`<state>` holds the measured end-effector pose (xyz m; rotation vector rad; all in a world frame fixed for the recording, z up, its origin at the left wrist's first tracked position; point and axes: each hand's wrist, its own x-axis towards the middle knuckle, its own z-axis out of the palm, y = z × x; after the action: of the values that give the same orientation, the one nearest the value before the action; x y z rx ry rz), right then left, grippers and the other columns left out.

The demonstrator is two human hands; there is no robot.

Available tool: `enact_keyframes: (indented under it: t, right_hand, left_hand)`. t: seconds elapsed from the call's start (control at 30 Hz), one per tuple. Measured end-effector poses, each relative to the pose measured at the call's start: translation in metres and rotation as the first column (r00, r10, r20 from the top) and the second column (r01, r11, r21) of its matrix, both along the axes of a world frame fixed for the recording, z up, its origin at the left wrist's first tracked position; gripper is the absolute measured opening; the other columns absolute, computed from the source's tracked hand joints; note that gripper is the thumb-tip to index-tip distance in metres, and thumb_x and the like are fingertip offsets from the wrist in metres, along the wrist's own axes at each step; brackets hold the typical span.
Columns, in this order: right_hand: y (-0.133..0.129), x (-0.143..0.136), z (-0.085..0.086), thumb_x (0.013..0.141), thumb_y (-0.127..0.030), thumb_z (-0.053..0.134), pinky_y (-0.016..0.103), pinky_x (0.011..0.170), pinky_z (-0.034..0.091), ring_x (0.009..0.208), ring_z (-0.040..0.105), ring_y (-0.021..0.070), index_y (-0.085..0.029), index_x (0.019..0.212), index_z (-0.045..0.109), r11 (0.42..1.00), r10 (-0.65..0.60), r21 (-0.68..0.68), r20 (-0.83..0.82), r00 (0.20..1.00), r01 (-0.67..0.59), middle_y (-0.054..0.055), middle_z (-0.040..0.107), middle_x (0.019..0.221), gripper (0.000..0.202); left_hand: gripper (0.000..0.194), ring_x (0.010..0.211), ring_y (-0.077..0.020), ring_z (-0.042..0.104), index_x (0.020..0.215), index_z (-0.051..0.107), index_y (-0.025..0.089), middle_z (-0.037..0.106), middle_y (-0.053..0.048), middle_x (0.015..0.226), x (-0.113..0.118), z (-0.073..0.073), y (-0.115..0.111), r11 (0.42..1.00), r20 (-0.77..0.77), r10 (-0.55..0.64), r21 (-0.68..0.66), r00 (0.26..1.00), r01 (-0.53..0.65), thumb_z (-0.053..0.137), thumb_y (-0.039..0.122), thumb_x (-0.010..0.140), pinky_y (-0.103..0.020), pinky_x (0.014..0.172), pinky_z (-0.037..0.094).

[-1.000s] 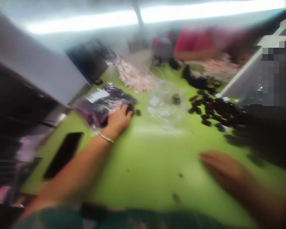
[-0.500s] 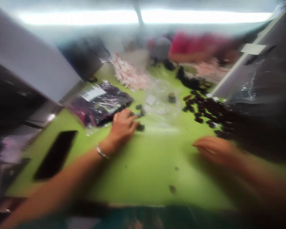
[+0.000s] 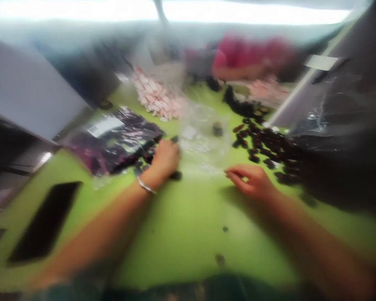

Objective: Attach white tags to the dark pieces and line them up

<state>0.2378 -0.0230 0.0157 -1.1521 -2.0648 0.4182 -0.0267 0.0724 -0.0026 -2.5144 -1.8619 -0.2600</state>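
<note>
My left hand [image 3: 165, 159], with a silver bangle at the wrist, is over small black pieces [image 3: 176, 175] in front of a clear bag of dark pieces [image 3: 122, 133]. Its fingers point down and away, so their tips are hidden. My right hand [image 3: 252, 180] is closed in a pinch, thumb against forefinger, at the near right of a clear plastic bag [image 3: 191, 110]. Whatever the pinch holds is too small or blurred to make out. Tiny white pieces [image 3: 208, 168] lie at that bag's near edge.
Many dark pieces [image 3: 266, 146] are heaped at the right beside a dark plastic bag [image 3: 329, 113]. Pale pink pieces [image 3: 156, 96] spread at the back. A black phone-like slab [image 3: 47, 221] lies at the left on the green table [image 3: 188, 234]. Across it sits a person in pink [image 3: 250, 56].
My right hand has moved left toward the clear bag, its thumb and forefinger now pinched. My left hand stays among the black pieces, its fingers now more hidden. The view has shifted.
</note>
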Motion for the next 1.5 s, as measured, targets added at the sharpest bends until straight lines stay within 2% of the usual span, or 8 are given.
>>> enact_keyframes:
  t: [0.2, 0.33, 0.43, 0.53, 0.73, 0.87, 1.03, 1.5]
  right_hand:
    - [0.004, -0.01, -0.023, 0.084, -0.02, 0.057, 0.028, 0.068, 0.048, 0.07, 0.062, 0.0153, -0.019, 0.08, 0.068, 0.987, -0.088, -0.132, 0.061, 0.994, 0.095, 0.003, 0.069, 0.076, 0.012]
    - [0.004, -0.027, -0.026, 0.084, -0.02, 0.056, 0.029, 0.073, 0.045, 0.079, 0.062, 0.0176, -0.019, 0.086, 0.067, 0.968, -0.117, -0.2, 0.184, 0.976, 0.154, 0.005, 0.069, 0.085, 0.011]
    - [0.004, -0.037, -0.025, 0.084, -0.024, 0.057, 0.028, 0.069, 0.042, 0.079, 0.059, 0.0183, -0.019, 0.086, 0.066, 0.95, -0.147, -0.217, 0.323, 0.935, 0.225, 0.006, 0.067, 0.088, 0.01]
    - [0.002, -0.044, -0.023, 0.088, -0.026, 0.052, 0.028, 0.064, 0.037, 0.078, 0.057, 0.0183, -0.02, 0.086, 0.064, 0.958, -0.15, -0.15, 0.465, 0.872, 0.244, 0.006, 0.064, 0.089, 0.014]
    - [-0.002, -0.05, -0.023, 0.089, -0.016, 0.046, 0.029, 0.057, 0.03, 0.075, 0.052, 0.0192, -0.018, 0.085, 0.061, 0.968, -0.178, -0.018, 0.649, 0.74, 0.249, 0.01, 0.062, 0.087, 0.015]
    - [-0.002, -0.044, -0.027, 0.086, -0.013, 0.048, 0.029, 0.058, 0.032, 0.077, 0.052, 0.0198, -0.018, 0.083, 0.059, 0.979, -0.148, -0.029, 0.584, 0.798, 0.203, 0.01, 0.061, 0.086, 0.012]
    - [-0.008, -0.034, -0.021, 0.089, -0.019, 0.048, 0.027, 0.068, 0.041, 0.072, 0.052, 0.0149, -0.02, 0.08, 0.055, 0.975, -0.099, -0.199, 0.018, 0.995, 0.1, 0.003, 0.057, 0.078, 0.011]
    - [-0.023, -0.052, -0.006, 0.083, -0.035, 0.06, 0.022, 0.054, 0.041, 0.057, 0.047, 0.0091, -0.019, 0.079, 0.058, 0.78, -0.26, -0.611, -0.516, 0.816, -0.138, -0.002, 0.055, 0.067, 0.016]
  left_hand:
    - [0.025, 0.094, -0.03, 0.055, 0.096, 0.069, 0.013, 0.062, -0.014, 0.089, -0.022, 0.014, -0.011, 0.994, 0.031, -0.106, 0.036, 0.994, 0.105, 0.054, 0.024, 0.08, -0.042, 0.085, 0.044]
    - [0.041, 0.092, -0.0263, 0.059, 0.116, 0.065, 0.013, 0.06, -0.014, 0.102, -0.023, 0.033, -0.033, 0.996, 0.358, -0.011, 0.082, 0.934, -0.019, 0.057, 0.02, 0.077, -0.042, 0.086, 0.047]
    - [0.051, 0.074, -0.0185, 0.06, 0.121, 0.062, 0.012, 0.065, -0.01, 0.092, -0.008, 0.036, -0.052, 0.963, 0.807, 0.163, -0.254, 0.568, 0.084, 0.067, 0.024, 0.072, -0.038, 0.075, 0.05]
    - [0.057, 0.079, -0.018, 0.062, 0.116, 0.066, 0.013, 0.068, -0.01, 0.096, 0.012, 0.024, -0.066, 0.76, 0.893, 0.419, -0.445, 0.167, 0.474, 0.079, 0.024, 0.062, -0.035, 0.075, 0.05]
    - [0.044, 0.083, -0.0158, 0.065, 0.102, 0.069, 0.017, 0.07, -0.006, 0.09, 0.032, -0.002, -0.079, 0.619, 0.77, 0.632, -0.434, -0.086, 0.654, 0.083, 0.014, 0.06, -0.032, 0.085, 0.048]
    - [0.044, 0.083, -0.0171, 0.066, 0.101, 0.067, 0.015, 0.07, -0.006, 0.088, 0.033, -0.007, -0.081, 0.58, 0.716, 0.692, -0.474, -0.094, 0.662, 0.083, 0.016, 0.061, -0.031, 0.083, 0.048]
    - [0.045, 0.076, -0.0162, 0.066, 0.106, 0.063, 0.016, 0.07, -0.007, 0.085, 0.032, -0.01, -0.08, 0.537, 0.702, 0.71, -0.487, -0.057, 0.689, 0.081, 0.019, 0.065, -0.028, 0.073, 0.048]
    - [0.038, 0.072, -0.0145, 0.063, 0.107, 0.064, 0.015, 0.068, -0.007, 0.083, 0.034, -0.011, -0.08, 0.51, 0.75, 0.661, -0.435, -0.014, 0.742, 0.077, 0.021, 0.071, -0.028, 0.071, 0.047]
